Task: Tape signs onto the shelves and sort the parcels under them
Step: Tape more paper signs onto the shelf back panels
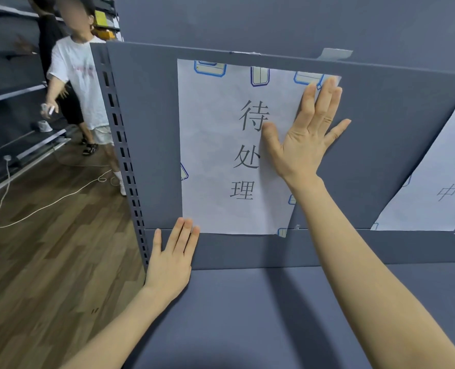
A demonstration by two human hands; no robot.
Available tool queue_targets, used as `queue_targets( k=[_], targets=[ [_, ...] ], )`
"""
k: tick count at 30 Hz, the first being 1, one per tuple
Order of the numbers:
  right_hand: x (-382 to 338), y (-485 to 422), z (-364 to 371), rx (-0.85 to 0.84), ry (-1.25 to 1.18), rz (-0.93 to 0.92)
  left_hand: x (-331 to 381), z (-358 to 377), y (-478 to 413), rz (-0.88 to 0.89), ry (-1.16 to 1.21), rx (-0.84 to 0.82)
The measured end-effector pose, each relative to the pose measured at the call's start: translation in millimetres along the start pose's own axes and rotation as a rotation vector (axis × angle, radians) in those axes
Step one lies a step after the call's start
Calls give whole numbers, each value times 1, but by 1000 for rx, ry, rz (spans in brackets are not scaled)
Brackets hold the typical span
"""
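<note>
Left hand (171, 262) lies flat, fingers straight, on the grey shelf back (146, 129), tips touching the lower left corner of the sign (215, 145). Right hand (309, 131), fingers spread, presses the upper right. The sign reads 待处理. A second sign (431, 161) on the right shows 中.

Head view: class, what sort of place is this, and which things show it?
Probably a storeroom or parcel-sorting area: grey metal shelving with a slotted upright, more shelf rows across the wood-pattern floor, and a printed paper sign that the right hand presses flat against the back panel.
</note>
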State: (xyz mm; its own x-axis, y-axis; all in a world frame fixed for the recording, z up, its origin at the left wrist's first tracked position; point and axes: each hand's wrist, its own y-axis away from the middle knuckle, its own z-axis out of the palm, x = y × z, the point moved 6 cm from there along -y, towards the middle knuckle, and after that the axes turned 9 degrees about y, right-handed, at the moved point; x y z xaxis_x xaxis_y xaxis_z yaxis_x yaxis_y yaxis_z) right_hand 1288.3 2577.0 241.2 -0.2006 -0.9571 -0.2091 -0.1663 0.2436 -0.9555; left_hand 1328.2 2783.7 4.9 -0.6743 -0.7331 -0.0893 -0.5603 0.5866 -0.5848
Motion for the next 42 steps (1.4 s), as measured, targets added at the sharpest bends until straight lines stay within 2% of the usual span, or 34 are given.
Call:
queue_targets(
  k=[13,20,30,34,37,42],
  targets=[
    [0,1,-3,-83,-43,2,5,-13,-3,-92,29,45],
    [1,1,-4,-137,-29,-6,16,-22,-2,-159,43,-10],
    [2,0,1,-34,36,-50,47,-75,-93,30,-14,269],
    [4,1,1,-50,35,-82,68,-59,-107,49,-85,248],
    [9,1,-2,-49,56,-125,91,-40,-101,120,-41,232],
    [12,0,-1,-60,107,-181,124,4,-85,201,-27,79]
  ],
)
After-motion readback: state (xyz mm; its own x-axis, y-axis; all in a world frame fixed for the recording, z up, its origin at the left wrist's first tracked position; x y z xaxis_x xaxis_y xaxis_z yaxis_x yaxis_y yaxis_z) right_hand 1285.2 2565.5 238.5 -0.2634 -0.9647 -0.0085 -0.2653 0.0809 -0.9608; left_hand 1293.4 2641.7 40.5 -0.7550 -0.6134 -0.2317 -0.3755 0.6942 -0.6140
